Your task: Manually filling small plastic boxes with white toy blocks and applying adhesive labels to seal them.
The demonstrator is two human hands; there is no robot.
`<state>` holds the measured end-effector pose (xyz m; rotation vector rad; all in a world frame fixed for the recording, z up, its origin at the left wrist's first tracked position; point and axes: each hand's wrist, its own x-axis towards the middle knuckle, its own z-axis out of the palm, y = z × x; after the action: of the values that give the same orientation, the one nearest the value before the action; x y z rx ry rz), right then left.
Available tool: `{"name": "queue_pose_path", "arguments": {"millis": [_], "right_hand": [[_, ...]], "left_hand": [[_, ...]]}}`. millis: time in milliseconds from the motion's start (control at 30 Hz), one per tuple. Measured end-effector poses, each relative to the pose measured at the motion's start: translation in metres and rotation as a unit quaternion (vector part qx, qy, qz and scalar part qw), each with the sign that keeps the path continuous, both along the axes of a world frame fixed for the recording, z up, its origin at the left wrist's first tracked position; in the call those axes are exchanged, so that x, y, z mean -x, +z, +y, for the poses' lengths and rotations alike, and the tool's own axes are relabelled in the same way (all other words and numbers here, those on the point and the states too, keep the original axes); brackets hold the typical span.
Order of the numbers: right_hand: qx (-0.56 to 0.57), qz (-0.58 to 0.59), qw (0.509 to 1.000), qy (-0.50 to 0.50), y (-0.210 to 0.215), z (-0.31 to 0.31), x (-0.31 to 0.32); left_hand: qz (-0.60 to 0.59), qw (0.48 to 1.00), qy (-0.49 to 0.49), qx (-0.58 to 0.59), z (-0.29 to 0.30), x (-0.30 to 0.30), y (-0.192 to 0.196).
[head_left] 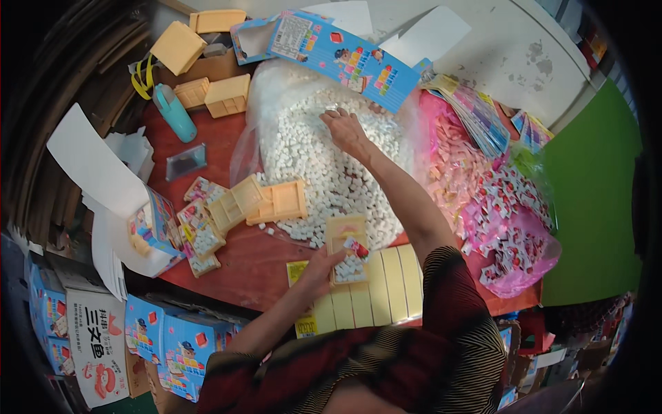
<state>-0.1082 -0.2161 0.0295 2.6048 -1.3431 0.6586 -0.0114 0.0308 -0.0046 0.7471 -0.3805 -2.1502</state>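
My left hand (318, 271) grips a small pale-yellow compartment tray (346, 236) near the front of the table. White pieces fill its lower compartment, and a small red-and-white packet (356, 248) lies across its middle. Farther off, my right hand (347, 132) is over a big heap of small white chunky pieces (324, 165) in a clear plastic bag (243, 155). Its fingers are bent and drawn together at the heap; what they hold, if anything, is too small to make out. Left of the heap are an unfilled yellow tray (281, 201) and several filled trays (205, 239).
Right of the heap lie pink pieces (441, 162) and a pink bag of small packets (510, 228). A blue printed carton (345, 55) spans the back. A turquoise bottle (175, 114) stands by yellow containers (227, 95). Yellow strips (386, 283) lie before me; boxes (96, 345) crowd the lower left.
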Motion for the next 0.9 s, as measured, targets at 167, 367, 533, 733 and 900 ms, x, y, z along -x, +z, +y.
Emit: {"name": "queue_pose_path", "arguments": {"millis": [167, 367, 533, 733, 900], "right_hand": [[-0.093, 0.077, 0.991, -0.064, -0.02, -0.028, -0.007], [0.049, 0.127, 0.991, 0.006, -0.018, 0.007, 0.032], [-0.118, 0.081, 0.989, 0.034, -0.014, 0.063, 0.066], [-0.141, 0.062, 0.981, 0.116, -0.034, 0.076, 0.088], [-0.36, -0.08, 0.926, 0.085, -0.039, 0.063, 0.096]], "left_hand": [[-0.003, 1.0, -0.003, -0.018, 0.001, -0.003, -0.007], [0.013, 0.998, 0.01, -0.067, -0.008, -0.004, 0.006], [0.015, 0.998, 0.047, -0.037, -0.019, -0.007, -0.003], [-0.004, 0.998, 0.058, 0.018, -0.015, -0.012, -0.007], [-0.016, 0.998, 0.061, 0.015, -0.004, -0.017, -0.005]]}}
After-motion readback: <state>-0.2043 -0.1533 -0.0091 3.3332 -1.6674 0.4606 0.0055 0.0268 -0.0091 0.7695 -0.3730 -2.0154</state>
